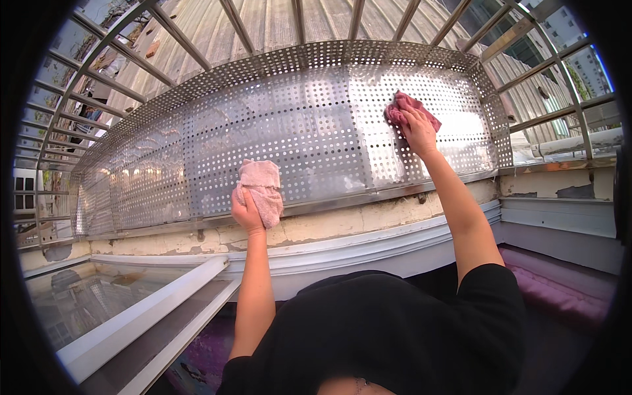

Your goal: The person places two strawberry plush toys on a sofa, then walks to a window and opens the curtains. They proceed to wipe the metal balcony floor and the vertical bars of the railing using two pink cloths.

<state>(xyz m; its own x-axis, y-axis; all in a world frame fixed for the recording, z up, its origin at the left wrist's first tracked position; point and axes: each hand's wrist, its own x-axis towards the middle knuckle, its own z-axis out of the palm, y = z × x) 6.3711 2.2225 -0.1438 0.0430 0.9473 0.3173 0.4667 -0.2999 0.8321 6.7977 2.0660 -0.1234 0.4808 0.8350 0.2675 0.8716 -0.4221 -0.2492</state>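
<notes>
A folded pale pink cloth (260, 190) is gripped in my left hand (246, 210), near the front edge of a perforated metal tray (276, 128) outside the window. Farther out and to the right, my right hand (418, 131) presses a crumpled dark red cloth (412, 106) against the tray's bright right-hand section. That section looks shiny, with a darker streak running below my right hand. Duller metal with light reflections makes up the middle and left of the tray. Part of the dark red cloth is hidden under my fingers.
Metal window bars (298, 22) rise around the tray's raised perforated rim. Beyond them lies a corrugated roof (266, 24). A sill with peeling paint (345, 224) and a white window track (375, 247) run before me. At left is a sliding window frame (148, 313); purple fabric (558, 284) lies at right.
</notes>
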